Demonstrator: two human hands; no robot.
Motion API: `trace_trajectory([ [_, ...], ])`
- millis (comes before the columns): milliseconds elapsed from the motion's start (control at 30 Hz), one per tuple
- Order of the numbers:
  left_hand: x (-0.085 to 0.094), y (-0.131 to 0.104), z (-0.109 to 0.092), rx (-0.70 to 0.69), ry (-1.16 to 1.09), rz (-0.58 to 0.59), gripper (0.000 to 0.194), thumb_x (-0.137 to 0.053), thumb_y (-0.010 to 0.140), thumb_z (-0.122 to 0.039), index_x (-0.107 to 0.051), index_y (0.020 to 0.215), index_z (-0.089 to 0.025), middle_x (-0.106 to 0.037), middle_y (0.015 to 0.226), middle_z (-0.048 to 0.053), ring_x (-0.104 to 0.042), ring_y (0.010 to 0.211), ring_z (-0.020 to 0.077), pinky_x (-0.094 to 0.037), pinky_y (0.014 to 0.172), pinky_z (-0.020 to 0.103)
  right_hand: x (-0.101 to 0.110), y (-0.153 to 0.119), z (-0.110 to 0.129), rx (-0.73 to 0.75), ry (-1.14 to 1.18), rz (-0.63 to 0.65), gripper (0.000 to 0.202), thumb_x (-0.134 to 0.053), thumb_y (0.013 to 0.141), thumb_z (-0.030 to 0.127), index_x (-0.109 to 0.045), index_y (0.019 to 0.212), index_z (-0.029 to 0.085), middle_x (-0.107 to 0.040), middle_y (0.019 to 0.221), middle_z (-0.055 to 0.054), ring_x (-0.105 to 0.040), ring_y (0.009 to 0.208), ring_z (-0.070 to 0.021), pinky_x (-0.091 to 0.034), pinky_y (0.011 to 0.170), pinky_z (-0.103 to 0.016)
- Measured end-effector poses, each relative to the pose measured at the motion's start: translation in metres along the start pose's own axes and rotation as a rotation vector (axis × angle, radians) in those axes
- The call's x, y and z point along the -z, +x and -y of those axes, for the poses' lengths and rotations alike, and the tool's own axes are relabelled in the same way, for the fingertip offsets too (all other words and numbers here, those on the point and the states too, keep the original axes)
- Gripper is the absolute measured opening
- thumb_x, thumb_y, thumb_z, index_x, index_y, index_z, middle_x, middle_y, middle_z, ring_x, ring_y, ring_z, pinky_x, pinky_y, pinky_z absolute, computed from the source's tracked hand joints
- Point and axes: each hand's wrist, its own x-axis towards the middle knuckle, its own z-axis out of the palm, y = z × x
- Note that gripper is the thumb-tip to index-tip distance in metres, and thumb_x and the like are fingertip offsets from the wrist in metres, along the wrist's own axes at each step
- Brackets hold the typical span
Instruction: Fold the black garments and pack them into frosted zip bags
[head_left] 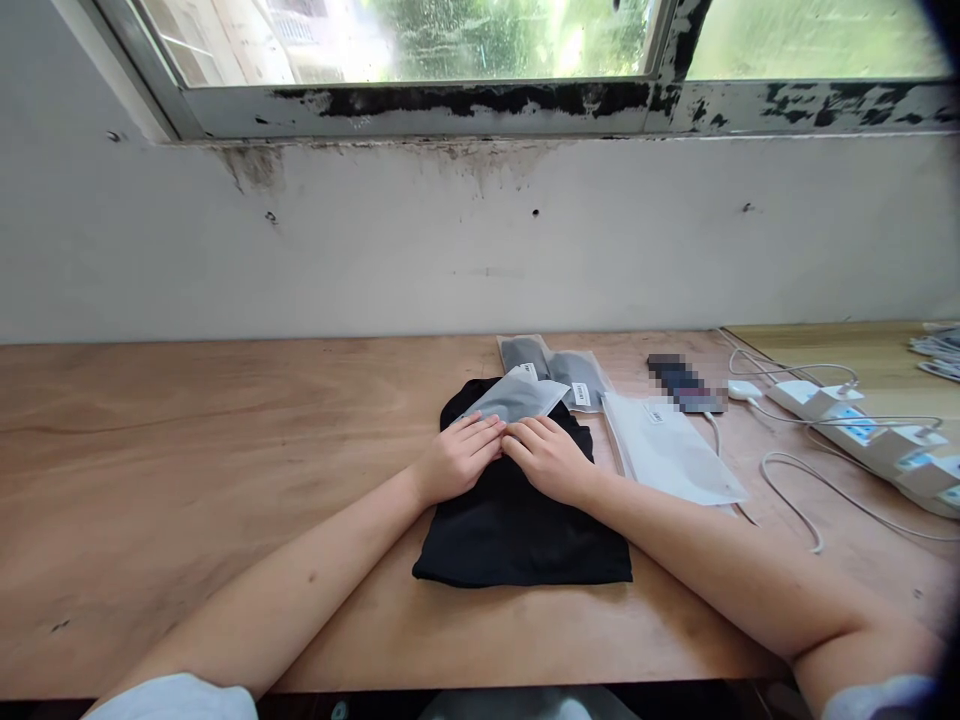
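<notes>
A black cloth garment (525,540) lies spread on the wooden table in front of me. On its upper part rests a frosted, see-through plastic bag (517,397) with something grey or dark inside. My left hand (463,458) lies over the lower left of this bag, fingers stretched out flat and pointing right. My right hand (549,457) lies opposite, its fingers flat on the bag's lower edge. The fingertips of both hands nearly meet in the middle. My thumbs are mostly hidden under the hands.
Behind the garment lie two filled frosted bags with white labels (581,393). To the right is a stack of flat frosted bags (667,450). Beyond are a blurred-out phone (682,382), white cables (795,460) and a power strip (885,445). A wall stands behind the table (187,450).
</notes>
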Motion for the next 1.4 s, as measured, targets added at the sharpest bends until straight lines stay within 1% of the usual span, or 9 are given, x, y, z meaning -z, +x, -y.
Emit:
trace_trajectory([
  [167,0.005,-0.002,0.004,0.112,-0.06,-0.11,0.035,-0.049,0.098,-0.013,-0.059,0.131,-0.02,-0.069,0.128,0.011,-0.06,0.128,0.022,-0.05,0.111,0.048,-0.007,-0.002,-0.005,-0.091,0.021,-0.064,0.024,-0.041,0.1,0.01,-0.062,0.109,0.016,-0.065,0.126,-0.014,-0.054,0.127,-0.0261,-0.044,0.105,-0.041],
  [300,0.009,-0.005,0.009,0.243,-0.155,-0.214,0.029,-0.047,0.099,-0.014,-0.064,0.122,-0.022,-0.07,0.125,0.008,-0.063,0.124,0.0197,-0.051,0.11,0.044,-0.013,-0.005,-0.01,-0.182,0.014,-0.058,0.025,-0.042,0.097,0.006,-0.061,0.112,0.014,-0.063,0.133,-0.015,-0.052,0.132,-0.0274,-0.043,0.11,-0.043],
  [500,0.013,-0.006,0.014,0.496,-0.213,-0.302,0.025,-0.042,0.103,-0.023,-0.067,0.11,-0.023,-0.07,0.123,0.007,-0.065,0.118,0.0198,-0.054,0.105,0.042,-0.015,-0.006,-0.015,-0.281,-0.033,-0.01,0.027,-0.041,0.095,0.003,-0.059,0.112,0.014,-0.06,0.136,-0.018,-0.056,0.128,-0.0282,-0.046,0.106,-0.042],
  [700,0.015,-0.006,0.023,0.651,-0.15,-0.42,0.025,-0.043,0.103,-0.026,-0.065,0.092,-0.021,-0.07,0.109,0.006,-0.066,0.104,0.0198,-0.054,0.096,0.039,-0.013,-0.007,-0.014,-0.347,-0.078,0.053,0.031,-0.042,0.09,-0.001,-0.057,0.108,0.018,-0.061,0.133,-0.016,-0.059,0.12,-0.0279,-0.05,0.094,-0.037],
  [800,0.012,-0.009,0.033,0.747,-0.106,-0.492,0.026,-0.043,0.103,-0.027,-0.065,0.09,-0.021,-0.067,0.098,0.006,-0.065,0.096,0.0195,-0.054,0.089,0.037,-0.012,-0.007,-0.013,-0.382,-0.105,0.082,0.029,-0.043,0.09,0.0,-0.057,0.109,0.018,-0.061,0.134,-0.016,-0.06,0.113,-0.0291,-0.05,0.085,-0.038],
  [967,0.004,-0.016,0.045,0.882,-0.138,-0.58,0.029,-0.043,0.103,-0.033,-0.064,0.088,-0.02,-0.062,0.099,0.006,-0.063,0.092,0.0185,-0.056,0.082,0.034,-0.015,-0.008,-0.013,-0.409,-0.104,0.057,0.024,-0.045,0.092,0.004,-0.057,0.108,0.017,-0.062,0.131,-0.016,-0.059,0.111,-0.0301,-0.047,0.087,-0.04],
  [1200,0.006,-0.014,0.036,0.852,-0.288,-0.566,0.029,-0.044,0.102,-0.035,-0.059,0.083,-0.019,-0.059,0.121,0.01,-0.062,0.116,0.0223,-0.051,0.103,0.043,-0.015,-0.008,-0.017,-0.378,-0.045,-0.012,0.018,-0.044,0.097,0.012,-0.06,0.104,0.016,-0.06,0.134,-0.018,-0.055,0.12,-0.0317,-0.044,0.096,-0.044],
  [1300,0.011,-0.011,0.028,0.774,-0.305,-0.524,0.02,-0.055,0.096,-0.033,-0.055,0.081,-0.02,-0.059,0.127,0.011,-0.06,0.122,0.0246,-0.05,0.105,0.046,-0.01,-0.007,-0.015,-0.291,0.009,-0.023,0.016,-0.046,0.097,0.014,-0.061,0.103,0.015,-0.059,0.135,-0.019,-0.05,0.127,-0.0326,-0.042,0.101,-0.048],
  [1400,0.016,-0.008,0.02,0.7,-0.267,-0.459,0.025,-0.056,0.094,-0.032,-0.049,0.073,-0.021,-0.057,0.132,0.011,-0.057,0.127,0.0265,-0.047,0.109,0.05,-0.005,-0.005,-0.01,-0.166,0.069,0.009,0.015,-0.048,0.095,0.013,-0.061,0.102,0.016,-0.059,0.135,-0.018,-0.047,0.132,-0.0318,-0.042,0.103,-0.048],
])
